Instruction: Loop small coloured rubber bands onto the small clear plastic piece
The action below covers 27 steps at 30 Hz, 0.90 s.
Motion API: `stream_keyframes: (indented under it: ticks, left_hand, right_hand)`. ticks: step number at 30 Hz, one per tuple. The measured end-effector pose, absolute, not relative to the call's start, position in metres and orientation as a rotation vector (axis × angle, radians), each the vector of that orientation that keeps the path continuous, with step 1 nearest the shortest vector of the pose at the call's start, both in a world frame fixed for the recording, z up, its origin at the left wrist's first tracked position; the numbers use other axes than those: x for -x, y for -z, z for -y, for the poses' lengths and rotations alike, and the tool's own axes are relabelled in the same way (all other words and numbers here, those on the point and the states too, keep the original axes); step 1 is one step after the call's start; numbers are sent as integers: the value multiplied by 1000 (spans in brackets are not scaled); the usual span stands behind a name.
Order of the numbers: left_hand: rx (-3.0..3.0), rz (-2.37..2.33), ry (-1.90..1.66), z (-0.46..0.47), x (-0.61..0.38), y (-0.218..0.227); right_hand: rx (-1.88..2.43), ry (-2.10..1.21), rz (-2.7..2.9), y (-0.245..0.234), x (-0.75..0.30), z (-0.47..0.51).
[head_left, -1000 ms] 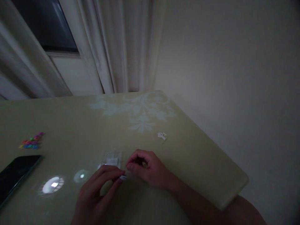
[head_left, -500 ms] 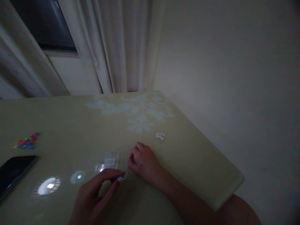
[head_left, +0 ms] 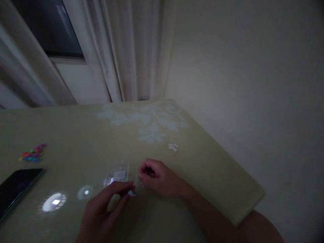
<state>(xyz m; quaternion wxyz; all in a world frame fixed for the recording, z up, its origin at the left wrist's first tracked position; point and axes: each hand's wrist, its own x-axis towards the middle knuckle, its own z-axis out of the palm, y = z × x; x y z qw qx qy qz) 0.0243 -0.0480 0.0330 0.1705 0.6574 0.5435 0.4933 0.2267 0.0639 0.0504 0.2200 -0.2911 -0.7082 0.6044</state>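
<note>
My left hand (head_left: 103,206) pinches a small pale blue-white piece (head_left: 131,193) between thumb and forefinger, low over the table. Beside it on the right, my right hand (head_left: 154,175) has its thumb and fingers curled together at its left side. A thin clear loop (head_left: 140,184), perhaps a cord or ring, shows by its fingertips; whether the hand grips it is too dim to tell. Just behind my left fingers lies a clear plastic case (head_left: 120,172) with a whitish label. Small white pieces (head_left: 173,147) rest on the table beyond my right hand.
A heap of small colourful pieces (head_left: 32,153) lies at the far left, behind a dark phone (head_left: 20,187). The pale green table (head_left: 76,135) has a white floral pattern, with lamp reflections at the left front. Curtains (head_left: 144,50) and a wall stand behind.
My right hand has turned, so its thumb side and curled fingers now show more. My left hand keeps its pinch almost in place. The view has shifted slightly.
</note>
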Motion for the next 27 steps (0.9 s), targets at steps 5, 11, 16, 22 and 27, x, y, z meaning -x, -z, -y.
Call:
stream_keyframes:
  ticks: [5, 11, 16, 22, 27]
  left_hand:
    - [-1908, -1454, -1421, 48, -23, -33]
    - [-1894, -1482, -1399, 50, -21, -32]
    - [-1800, -1559, -1369, 54, -24, -32]
    - [-1712, -1545, -1376, 55, -26, -29]
    - [-1683, -1601, -1346, 56, -27, -29]
  right_hand:
    - [724, -1857, 1923, -55, -222, -46]
    - [800, -1657, 1964, -58, -231, -61]
    - [1033, -1132, 2055, -56, -248, -84]
    - [1081, -1039, 2367, -55, -255, -86]
    - [1224, -944, 2405, -55, -260, -86]
